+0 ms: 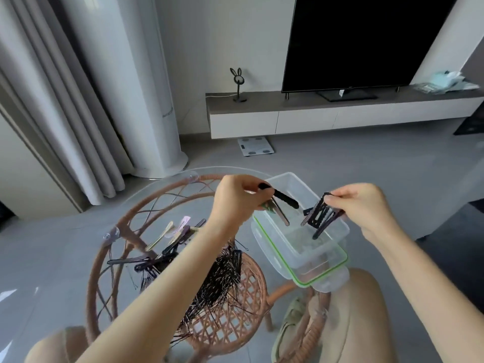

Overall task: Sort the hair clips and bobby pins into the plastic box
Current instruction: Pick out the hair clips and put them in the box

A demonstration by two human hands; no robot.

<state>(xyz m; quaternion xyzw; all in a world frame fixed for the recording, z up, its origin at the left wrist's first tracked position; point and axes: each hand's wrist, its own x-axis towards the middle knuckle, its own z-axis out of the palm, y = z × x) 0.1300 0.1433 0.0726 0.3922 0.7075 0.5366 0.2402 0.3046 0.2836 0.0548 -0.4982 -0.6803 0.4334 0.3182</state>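
Both hands are up over the clear plastic box (301,247), which sits right of centre on a glass-topped rattan table (125,226) with its green-rimmed lid (324,273) underneath. The left hand (235,203) is pinched shut on a few long clips (281,205), black one on top, hanging above the box's far end. The right hand (358,203) grips a bunch of dark clips (320,216) over the box's right side. Lower left of centre, a heap of black bobby pins (217,279) and more loose clips (170,237) lie on the glass.
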